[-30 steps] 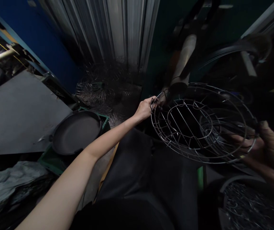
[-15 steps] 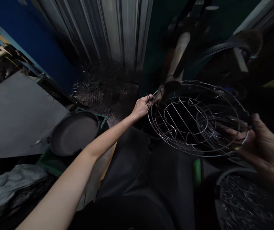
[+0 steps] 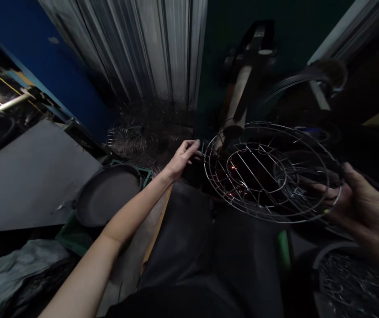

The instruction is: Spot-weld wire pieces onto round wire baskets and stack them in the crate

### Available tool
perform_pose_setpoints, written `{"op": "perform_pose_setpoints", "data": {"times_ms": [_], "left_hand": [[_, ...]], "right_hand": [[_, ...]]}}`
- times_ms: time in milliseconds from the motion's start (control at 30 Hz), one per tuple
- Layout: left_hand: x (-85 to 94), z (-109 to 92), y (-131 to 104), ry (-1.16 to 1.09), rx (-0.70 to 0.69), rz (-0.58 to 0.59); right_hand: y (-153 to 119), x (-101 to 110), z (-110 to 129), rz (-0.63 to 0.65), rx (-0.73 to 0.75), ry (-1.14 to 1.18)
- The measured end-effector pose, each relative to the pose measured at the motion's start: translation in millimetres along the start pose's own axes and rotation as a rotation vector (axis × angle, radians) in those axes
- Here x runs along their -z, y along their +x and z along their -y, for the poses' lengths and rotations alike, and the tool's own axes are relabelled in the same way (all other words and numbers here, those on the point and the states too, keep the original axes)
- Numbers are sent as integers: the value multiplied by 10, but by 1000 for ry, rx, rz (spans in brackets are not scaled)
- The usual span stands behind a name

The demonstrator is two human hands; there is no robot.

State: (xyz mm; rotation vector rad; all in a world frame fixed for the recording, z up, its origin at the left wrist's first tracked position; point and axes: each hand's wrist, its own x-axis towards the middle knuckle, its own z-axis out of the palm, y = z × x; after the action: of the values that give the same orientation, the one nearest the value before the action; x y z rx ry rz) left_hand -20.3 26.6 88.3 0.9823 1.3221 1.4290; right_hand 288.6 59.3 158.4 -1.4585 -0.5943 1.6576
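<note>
A round wire rack, made of rings joined by short bent wires with straight bars across the middle, is held out in front of me, slightly tilted. My right hand grips its right edge, thumb on top and fingers underneath. At the opposite edge, my left hand is just off the rim, fingers stretched out and holding nothing. The rack's left part lies by the lower end of a thick metal machine arm. Small orange sparks glow below the rack's bars.
A dark round pan rests on a green crate to the left, beside a grey sheet. Wire pieces are heaped by the corrugated wall. A tub of small bent wires stands lower right.
My left hand has let go of the rack's left rim, drawn slightly left and opened its fingers. Orange sparks have appeared under the rack. My right hand keeps its grip.
</note>
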Motion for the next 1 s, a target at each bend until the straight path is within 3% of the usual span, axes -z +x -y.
{"op": "perform_pose_setpoints", "data": {"times_ms": [133, 300, 433, 600, 767, 1000], "left_hand": [[-58, -153, -48, -51, 30, 56], [-80, -222, 68, -65, -25, 89], [-124, -249, 108, -66, -31, 141], [-141, -193, 118, -148, 39, 119], [-108, -59, 112, -238, 99, 87], [-58, 25, 133, -286, 134, 61]], "right_hand": [[35, 11, -24, -27, 28, -99], [132, 139, -229, 59, -48, 42], [18, 191, -422, 5, -92, 131], [-184, 194, -527, -5, -92, 87], [-293, 183, -516, -17, -33, 53], [-472, 99, -445, -22, -87, -37]]}}
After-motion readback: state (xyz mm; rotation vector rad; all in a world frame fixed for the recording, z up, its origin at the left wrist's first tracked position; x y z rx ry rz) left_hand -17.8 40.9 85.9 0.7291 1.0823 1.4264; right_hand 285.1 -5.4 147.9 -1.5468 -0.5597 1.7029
